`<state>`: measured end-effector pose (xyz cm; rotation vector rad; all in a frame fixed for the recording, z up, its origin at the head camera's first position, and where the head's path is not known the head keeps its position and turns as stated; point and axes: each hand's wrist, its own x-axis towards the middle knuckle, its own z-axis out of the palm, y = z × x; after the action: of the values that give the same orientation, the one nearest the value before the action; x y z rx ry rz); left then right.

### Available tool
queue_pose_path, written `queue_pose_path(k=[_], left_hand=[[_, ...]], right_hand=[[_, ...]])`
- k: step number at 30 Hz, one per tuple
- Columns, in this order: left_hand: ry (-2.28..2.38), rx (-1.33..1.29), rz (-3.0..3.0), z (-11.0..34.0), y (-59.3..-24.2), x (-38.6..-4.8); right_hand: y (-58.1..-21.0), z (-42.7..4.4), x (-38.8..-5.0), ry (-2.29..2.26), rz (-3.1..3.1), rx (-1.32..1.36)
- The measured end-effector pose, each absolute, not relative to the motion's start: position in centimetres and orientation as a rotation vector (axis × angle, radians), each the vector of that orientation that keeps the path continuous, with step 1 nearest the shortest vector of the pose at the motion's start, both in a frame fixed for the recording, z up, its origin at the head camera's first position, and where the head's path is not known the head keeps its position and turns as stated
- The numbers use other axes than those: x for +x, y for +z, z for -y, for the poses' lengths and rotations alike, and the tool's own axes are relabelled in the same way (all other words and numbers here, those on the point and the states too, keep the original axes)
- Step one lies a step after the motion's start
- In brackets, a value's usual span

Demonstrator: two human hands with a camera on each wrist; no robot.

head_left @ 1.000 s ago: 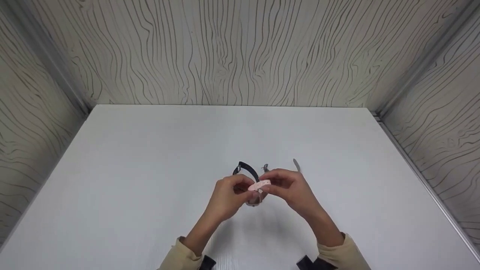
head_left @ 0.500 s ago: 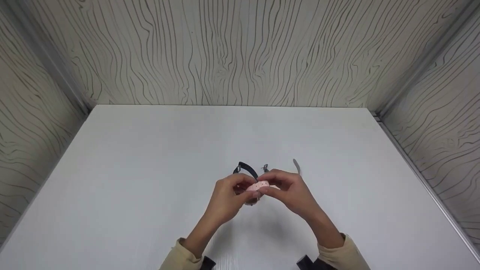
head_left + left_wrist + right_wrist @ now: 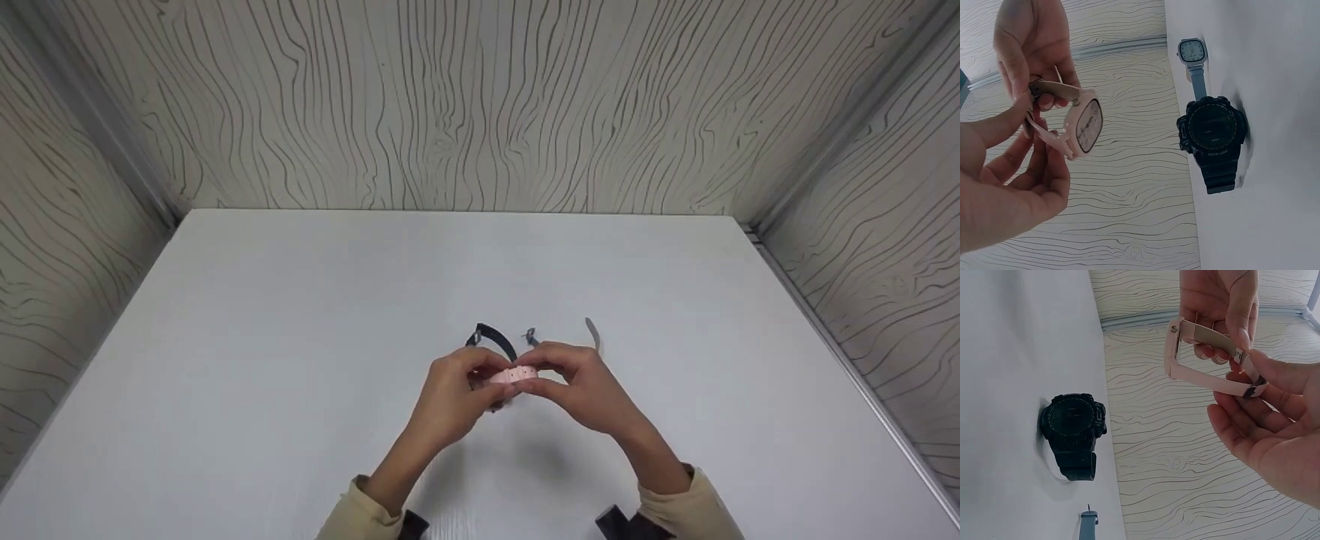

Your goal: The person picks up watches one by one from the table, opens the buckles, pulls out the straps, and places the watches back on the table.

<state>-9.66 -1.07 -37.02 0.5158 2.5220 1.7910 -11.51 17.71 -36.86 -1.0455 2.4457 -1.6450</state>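
Observation:
Both hands hold a pink wristwatch [image 3: 517,374] up off the white table. Its strap is bent round into a loop, with a dark buckle [image 3: 1255,390] at the end away from the case. My left hand [image 3: 454,394] pinches the strap between thumb and fingers. From the other side my right hand [image 3: 581,384] pinches the strap near the buckle. The square pink-rimmed dial [image 3: 1090,125] faces away from the hands in the left wrist view. In the head view, fingers hide most of the case.
Beyond the hands lies a black digital watch [image 3: 1214,132], its strap [image 3: 496,337] curving up. Beside it, on the right in the head view, lies a blue-grey square watch [image 3: 1192,52], partly hidden there by the right hand. Wood-patterned panels [image 3: 465,105] bound the white table [image 3: 262,337].
The pink strap's free tip, visible between the hands a second ago, is now covered by fingers. The watch case has turned further behind the left hand. Both hands stay nearly in place.

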Motion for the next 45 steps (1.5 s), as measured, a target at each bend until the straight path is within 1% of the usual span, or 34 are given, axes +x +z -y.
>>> queue_pose_path(k=[6, 10, 13, 17, 23, 36, 45], left_hand=[[1.765, 0.58, -2.557, 1.2, -37.0, -9.7], [1.763, 0.568, -2.548, 1.2, -36.9, -9.8], [1.768, 0.568, -2.539, 1.2, -36.8, -9.8], [1.751, 0.593, -2.582, 1.3, -36.7, -9.8], [1.745, 0.609, -2.622, 1.5, -36.7, -9.9], [1.727, 0.662, -2.64, 1.5, -36.8, -9.9], [1.768, 0.632, -2.612, 1.8, -37.0, -9.9]], right_hand=[[-36.9, -17.6, -11.6, -1.722, -2.426, -1.129], [-35.5, -17.2, -11.0, -1.739, -2.435, -1.116], [-35.2, -17.1, -10.9, -1.757, -2.431, -1.107], [-36.5, -17.5, -11.4, -1.796, -2.413, -1.068], [-36.7, -17.6, -11.4, -1.834, -2.402, -0.989], [-37.0, -17.5, -11.5, -1.873, -2.354, -1.062], [-37.0, -17.5, -11.4, -1.847, -2.4, -1.055]])
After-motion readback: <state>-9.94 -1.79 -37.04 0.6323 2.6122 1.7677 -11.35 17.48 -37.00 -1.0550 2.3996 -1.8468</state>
